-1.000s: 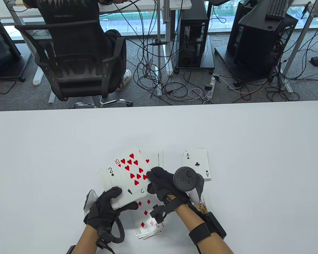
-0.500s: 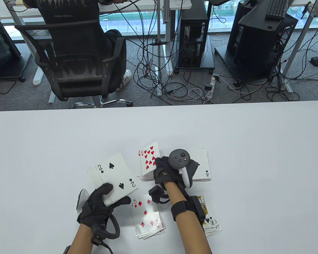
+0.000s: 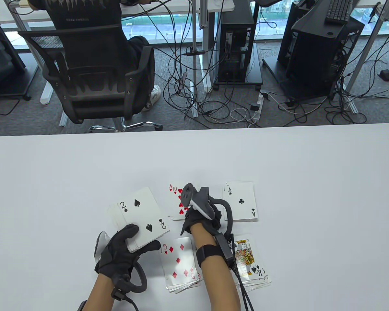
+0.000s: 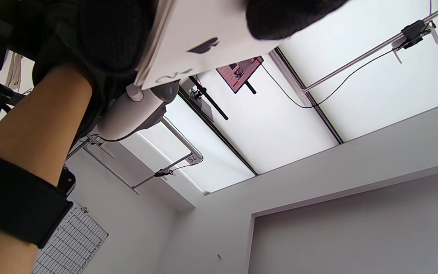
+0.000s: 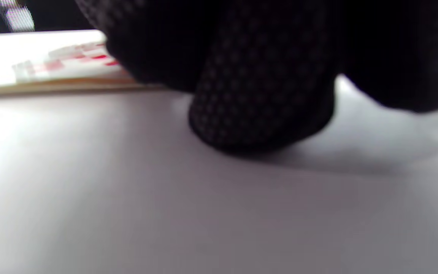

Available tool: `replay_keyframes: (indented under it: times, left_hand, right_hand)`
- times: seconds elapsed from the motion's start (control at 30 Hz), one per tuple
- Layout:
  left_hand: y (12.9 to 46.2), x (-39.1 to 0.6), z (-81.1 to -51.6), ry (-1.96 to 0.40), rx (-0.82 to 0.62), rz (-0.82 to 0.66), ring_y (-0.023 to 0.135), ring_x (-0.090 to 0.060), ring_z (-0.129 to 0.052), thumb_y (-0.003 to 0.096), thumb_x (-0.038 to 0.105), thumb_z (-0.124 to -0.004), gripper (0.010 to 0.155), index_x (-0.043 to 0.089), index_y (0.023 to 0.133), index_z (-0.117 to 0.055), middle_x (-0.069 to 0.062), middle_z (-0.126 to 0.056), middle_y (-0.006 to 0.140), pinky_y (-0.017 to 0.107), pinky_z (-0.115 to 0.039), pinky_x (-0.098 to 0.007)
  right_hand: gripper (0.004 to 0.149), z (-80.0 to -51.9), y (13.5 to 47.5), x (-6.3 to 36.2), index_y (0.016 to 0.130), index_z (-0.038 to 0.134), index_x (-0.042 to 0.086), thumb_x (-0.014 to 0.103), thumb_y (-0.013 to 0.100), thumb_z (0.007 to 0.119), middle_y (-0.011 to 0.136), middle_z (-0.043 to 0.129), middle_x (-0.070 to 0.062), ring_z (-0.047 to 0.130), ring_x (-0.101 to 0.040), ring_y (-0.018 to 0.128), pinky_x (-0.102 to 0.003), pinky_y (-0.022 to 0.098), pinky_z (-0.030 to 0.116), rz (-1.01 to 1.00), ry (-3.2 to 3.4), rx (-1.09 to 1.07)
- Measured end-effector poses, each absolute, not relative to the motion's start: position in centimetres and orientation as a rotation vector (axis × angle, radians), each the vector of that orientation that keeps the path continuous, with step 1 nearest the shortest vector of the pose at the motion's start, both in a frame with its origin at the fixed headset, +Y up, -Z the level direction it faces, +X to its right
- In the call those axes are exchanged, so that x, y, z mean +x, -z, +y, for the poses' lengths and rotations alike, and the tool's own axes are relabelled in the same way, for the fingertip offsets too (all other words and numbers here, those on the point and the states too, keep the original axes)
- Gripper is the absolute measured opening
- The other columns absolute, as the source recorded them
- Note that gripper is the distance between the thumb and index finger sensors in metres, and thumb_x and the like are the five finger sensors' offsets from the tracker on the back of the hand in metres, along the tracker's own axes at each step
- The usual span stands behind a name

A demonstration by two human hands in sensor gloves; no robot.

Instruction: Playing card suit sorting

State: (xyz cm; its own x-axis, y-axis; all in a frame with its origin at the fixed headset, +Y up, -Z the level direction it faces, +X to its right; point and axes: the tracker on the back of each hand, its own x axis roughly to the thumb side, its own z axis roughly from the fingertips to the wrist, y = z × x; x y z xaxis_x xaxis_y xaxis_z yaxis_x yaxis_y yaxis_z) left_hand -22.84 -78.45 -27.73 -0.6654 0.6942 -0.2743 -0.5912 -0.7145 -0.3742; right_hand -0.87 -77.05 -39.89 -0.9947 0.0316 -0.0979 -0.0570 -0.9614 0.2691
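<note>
Now | left hand [image 3: 121,251] grips deck [image 3: 139,217] | right hand [image 3: 202,217] over hearts pile [image 3: 175,202]

You are working in an office fitted out as a recording lab. Beyond your white table [image 3: 278,155] a person sits in a black mesh office chair [image 3: 94,77] at a desk by the windows, on grey carpet [image 3: 278,113]. Tower computers [image 3: 236,42] stand on low stands, a keyboard [image 3: 338,11] lies on the desk to the right, and loose cables with a power strip [image 3: 261,100] sprawl over the floor. Your left wrist view shows ceiling light panels [image 4: 375,83] crossed by metal rails
</note>
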Motion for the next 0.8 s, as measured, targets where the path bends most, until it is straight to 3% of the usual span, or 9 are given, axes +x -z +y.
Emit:
replay_keyframes:
  times: [0.2,0.33,0.63,0.73,0.8]
  left_hand:
    - [27.7,-22.7,-78.5,-2.328,-0.532,-0.324,0.103,-0.033,-0.070,0.0645,0.042,-0.064,0.054,0.034,0.109,-0.036,0.000,-0.050,0.116,0.061,-0.080,-0.046]
    - [27.6,-22.6,-78.6,-2.323,-0.550,-0.320,0.103,-0.033,-0.070,0.0644,0.042,-0.064,0.054,0.034,0.109,-0.036,0.000,-0.050,0.116,0.061,-0.080,-0.046]
    - [27.3,-21.6,-79.0,-2.329,-0.603,-0.311,0.103,-0.033,-0.070,0.0643,0.042,-0.064,0.054,0.034,0.109,-0.036,0.000,-0.050,0.116,0.061,-0.080,-0.046]
    - [27.2,-21.3,-79.1,-2.320,-0.618,-0.310,0.103,-0.033,-0.070,0.0644,0.042,-0.064,0.054,0.034,0.109,-0.036,0.000,-0.050,0.116,0.061,-0.080,-0.046]
    - [27.1,-21.1,-79.2,-2.312,-0.629,-0.307,0.103,-0.033,-0.070,0.0644,0.042,-0.064,0.054,0.034,0.109,-0.036,-0.001,-0.050,0.116,0.061,-0.079,-0.046]
  right_hand:
    - [0.051,-75.6,39.3,0.0,0.070,0.077,-0.017,0.031,0.056,0.067,0.029,0.092,-0.005,0.098,-0.024,0.021,-0.045,0.019,0.087,0.322,-2.969,-0.050]
    - [0.052,-72.8,38.3,1.2,0.073,0.074,-0.018,0.030,0.056,0.066,0.033,0.093,-0.009,0.098,-0.028,0.026,-0.047,0.021,0.086,0.158,-2.724,0.128]
    - [0.054,-68.5,33.7,1.5,0.075,0.073,-0.020,0.031,0.057,0.064,0.038,0.094,-0.013,0.098,-0.033,0.031,-0.051,0.024,0.085,-0.034,-2.340,0.448]
    - [0.061,-68.5,32.1,0.7,0.078,0.070,-0.022,0.035,0.057,0.066,0.042,0.093,-0.016,0.097,-0.037,0.035,-0.053,0.027,0.084,0.012,-2.299,0.543]
    - [0.074,-68.8,31.1,0.1,0.088,0.055,-0.024,0.042,0.056,0.068,0.057,0.087,-0.024,0.091,-0.046,0.048,-0.059,0.034,0.080,0.042,-2.299,0.585]
